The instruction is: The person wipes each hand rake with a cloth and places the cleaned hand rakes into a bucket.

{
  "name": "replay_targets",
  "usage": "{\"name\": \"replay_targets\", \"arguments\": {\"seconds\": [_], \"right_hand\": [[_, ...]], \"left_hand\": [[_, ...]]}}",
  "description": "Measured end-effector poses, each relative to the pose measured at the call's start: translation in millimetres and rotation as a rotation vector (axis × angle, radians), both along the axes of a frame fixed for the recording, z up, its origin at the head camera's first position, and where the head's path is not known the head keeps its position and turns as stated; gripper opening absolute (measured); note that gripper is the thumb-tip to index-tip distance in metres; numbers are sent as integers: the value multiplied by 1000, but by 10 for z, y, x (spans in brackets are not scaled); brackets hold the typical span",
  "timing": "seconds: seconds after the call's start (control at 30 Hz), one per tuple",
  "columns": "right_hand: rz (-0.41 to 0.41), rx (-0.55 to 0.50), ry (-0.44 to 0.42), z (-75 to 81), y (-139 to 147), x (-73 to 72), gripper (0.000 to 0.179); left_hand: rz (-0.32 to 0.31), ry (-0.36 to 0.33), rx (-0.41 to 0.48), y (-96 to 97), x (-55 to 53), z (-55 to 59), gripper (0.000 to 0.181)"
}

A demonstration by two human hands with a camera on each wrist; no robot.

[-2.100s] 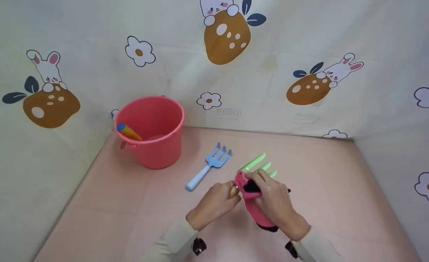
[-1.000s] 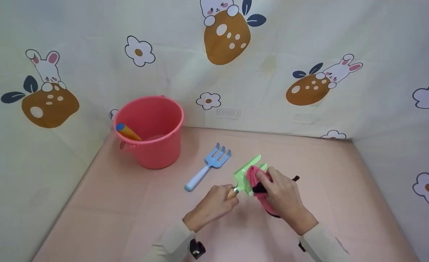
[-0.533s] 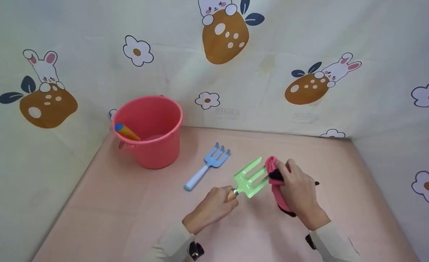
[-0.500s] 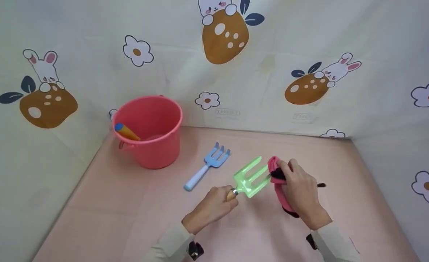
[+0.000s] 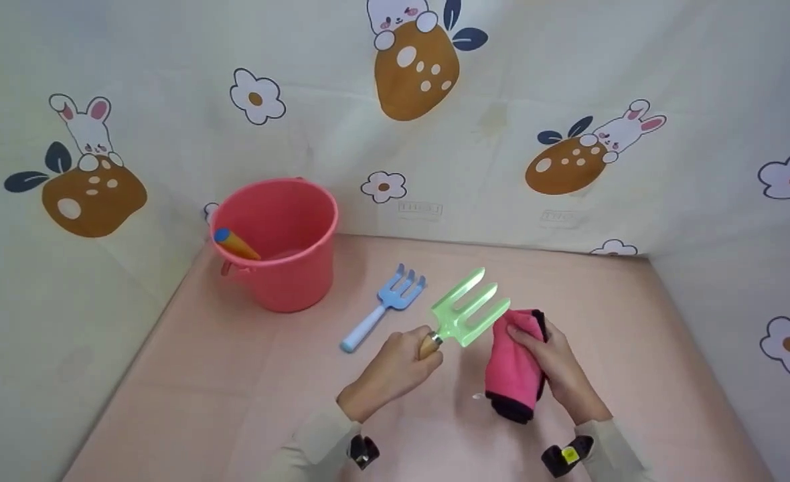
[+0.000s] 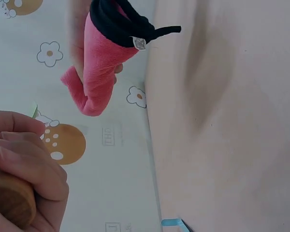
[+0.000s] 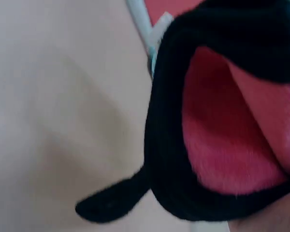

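Note:
My left hand [image 5: 395, 365] grips the wooden handle [image 6: 12, 198] of a green three-tined garden fork [image 5: 465, 314], its tines raised and pointing away to the right. A folded pink cloth [image 5: 514, 365] with black edging hangs from my right hand [image 5: 562, 365], pinched near its top between thumb and fingers. In the head view the cloth's upper edge is right by the fork's nearest tine. The right wrist view shows the cloth's black border [image 7: 159, 121] and hanging loop [image 7: 113, 200] up close, with most of that hand hidden.
Left of the green fork lies a small blue hand fork [image 5: 385, 304] on the pinkish table surface [image 5: 234, 375]. Farther back stands a red bucket [image 5: 294, 284] with a yellow, blue-tipped handle [image 5: 236, 244] leaning inside. A patterned cloth wall [image 5: 482, 167] closes off the back and sides.
My right hand has drawn the cloth off the green fork's tines to the right and turned it, so it now hangs lengthwise. The fork has come up slightly in my left hand.

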State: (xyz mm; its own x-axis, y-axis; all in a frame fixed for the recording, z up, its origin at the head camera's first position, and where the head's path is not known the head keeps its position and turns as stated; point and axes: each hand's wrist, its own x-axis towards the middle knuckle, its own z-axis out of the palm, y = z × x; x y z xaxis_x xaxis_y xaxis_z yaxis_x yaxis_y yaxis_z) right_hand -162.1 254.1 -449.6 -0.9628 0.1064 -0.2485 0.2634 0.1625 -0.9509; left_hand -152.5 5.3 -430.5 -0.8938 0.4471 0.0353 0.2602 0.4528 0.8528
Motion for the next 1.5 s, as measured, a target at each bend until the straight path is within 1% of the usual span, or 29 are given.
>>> {"name": "replay_targets", "arguments": {"seconds": [0.1, 0.17, 0.23, 0.3, 0.4, 0.57, 0.7, 0.8, 0.9, 1.0, 1.1, 1.27, 1.37, 1.5], "right_hand": [[56, -228, -70, -18, -36, 19, 48], [114, -340, -93, -29, -65, 37, 44], [169, -423, -104, -34, -111, 51, 39], [211, -478, -113, -33, -176, 63, 35], [260, -519, -114, -23, -290, 72, 32], [292, -567, -85, 3, -445, 81, 32], [274, -639, -76, 9, -492, 83, 35], [239, -679, -84, -4, -504, 92, 34], [185, -716, -82, -25, -513, 105, 33], [147, -744, -81, -42, -522, 113, 35], [115, -752, -92, -57, -528, 120, 37], [84, -747, -91, -70, -519, 132, 38], [84, -723, -84, -69, -509, 135, 40], [54, -684, -89, -57, -484, 131, 38]], "left_hand": [[8, 0, 8, 16, -12, -14, 9], [13, 3, 20, 34, -22, -25, 10], [19, 6, 34, 57, -31, -32, 12], [23, 14, 47, 84, -41, -38, 14], [24, 40, 59, 124, -57, -45, 18], [29, 85, 60, 157, -72, -41, 21], [27, 54, 62, 164, -78, -49, 20], [20, 20, 54, 165, -79, -62, 18], [19, 12, 48, 159, -80, -73, 17], [18, 16, 40, 148, -82, -80, 18], [18, 21, 21, 138, -85, -90, 20], [19, 24, -8, 129, -88, -91, 24], [25, 14, -21, 128, -88, -89, 26], [23, 11, -34, 113, -82, -83, 22]]}}
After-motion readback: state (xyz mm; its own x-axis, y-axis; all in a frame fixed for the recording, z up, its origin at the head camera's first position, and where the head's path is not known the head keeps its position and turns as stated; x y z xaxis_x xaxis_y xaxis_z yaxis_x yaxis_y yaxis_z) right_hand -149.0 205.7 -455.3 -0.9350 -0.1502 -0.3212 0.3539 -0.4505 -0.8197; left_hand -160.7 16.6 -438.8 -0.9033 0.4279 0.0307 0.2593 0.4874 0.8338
